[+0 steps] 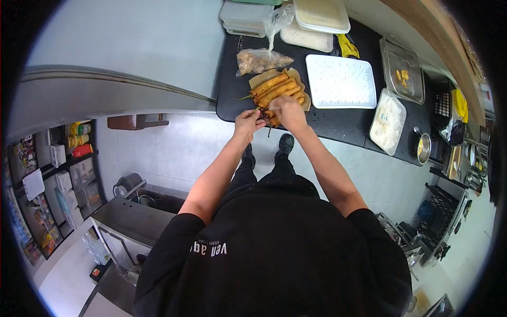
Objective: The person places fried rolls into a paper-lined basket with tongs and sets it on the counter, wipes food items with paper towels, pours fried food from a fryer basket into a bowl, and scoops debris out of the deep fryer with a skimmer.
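Observation:
Golden-brown fried rolls, some with thin green or dark stems, lie in a pile on brown paper near the table's front edge. At the pile's near left side, my left hand pinches the stem end of a fried roll between thumb and fingertips. My right hand is closed over the near right part of the pile, its fingers bent inward. What its fingertips hold is hidden, though something pale shows by them. A tied clear plastic bag of light brown food rests behind the rolls.
Right of the rolls sits a white ribbed tray. Beyond it are a clear container with yellow pieces, a white-filled tray and a metal bowl. Lidded containers stand at the back. A grey wall panel borders the left.

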Motion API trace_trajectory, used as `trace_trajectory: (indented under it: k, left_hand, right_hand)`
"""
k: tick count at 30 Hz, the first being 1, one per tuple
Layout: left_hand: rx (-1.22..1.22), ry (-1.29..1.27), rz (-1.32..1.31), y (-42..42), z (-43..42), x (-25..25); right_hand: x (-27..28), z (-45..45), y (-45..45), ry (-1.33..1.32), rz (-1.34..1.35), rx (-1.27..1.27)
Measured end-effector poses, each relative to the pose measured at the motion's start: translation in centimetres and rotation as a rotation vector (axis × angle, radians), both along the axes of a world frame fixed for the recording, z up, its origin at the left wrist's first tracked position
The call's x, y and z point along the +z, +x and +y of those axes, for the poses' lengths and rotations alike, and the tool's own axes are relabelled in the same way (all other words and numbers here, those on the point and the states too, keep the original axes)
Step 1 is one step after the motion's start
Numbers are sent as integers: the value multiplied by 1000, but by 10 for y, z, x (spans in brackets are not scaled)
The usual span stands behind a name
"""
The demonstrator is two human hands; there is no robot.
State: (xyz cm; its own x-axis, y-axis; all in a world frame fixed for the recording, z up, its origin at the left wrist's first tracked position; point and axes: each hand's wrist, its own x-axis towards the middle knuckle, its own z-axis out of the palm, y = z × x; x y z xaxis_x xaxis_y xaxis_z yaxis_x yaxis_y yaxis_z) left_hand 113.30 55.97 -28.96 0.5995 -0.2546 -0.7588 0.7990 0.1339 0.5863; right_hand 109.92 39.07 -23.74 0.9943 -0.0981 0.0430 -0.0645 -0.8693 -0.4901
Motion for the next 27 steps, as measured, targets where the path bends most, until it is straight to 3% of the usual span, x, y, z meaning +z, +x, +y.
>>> trace_trajectory:
  k: [1,4,6,8,11,12,14,15,18,20,21,22,24,25,26,27]
  left_hand:
    - [-2,-9,-23,0,1,-2]
    - [-5,11,-48,0,3,-6]
    - [7,12,-52,-1,0,4]
    - [8,43,-44,-2,-1,8]
    - [24,30,-37,-2,-1,4]
    - [22,28,-40,-2,-3,5]
    - [53,38,-32,-3,-1,5]
    - [51,42,-31,-3,0,4]
    - [65,29,-43,-5,-2,4]
    - [40,43,-29,-3,-2,8]
    - [43,43,-30,-3,-2,10]
    - [47,57,-35,-4,-2,12]
    - [42,62,-46,-4,-5,12]
    - [43,60,-53,-4,-4,6]
    - [46,61,-60,-2,-4,5]
    - [45,60,-61,-1,-4,4]
  right_hand:
    - [1,1,0,266,98,97]
    - [-8,-35,2,216,22,287]
    - [-4,-64,9,-62,195,64]
    - [-1,-79,20,-255,145,-34]
    - [-23,-44,8,-387,38,114]
    - [-21,-27,7,-258,224,75]
    - [7,-8,0,242,113,219]
    - [4,-11,1,246,114,217]
    - [-1,-44,6,55,20,158]
    - [7,-63,10,-206,80,199]
    - [9,-59,12,-356,17,80]
    - [8,-49,12,-356,18,80]
    - [14,-17,13,-472,391,27]
    - [5,-3,6,-282,369,9]
    - [-1,6,6,-104,99,151]
    - [-2,-3,1,86,88,156]
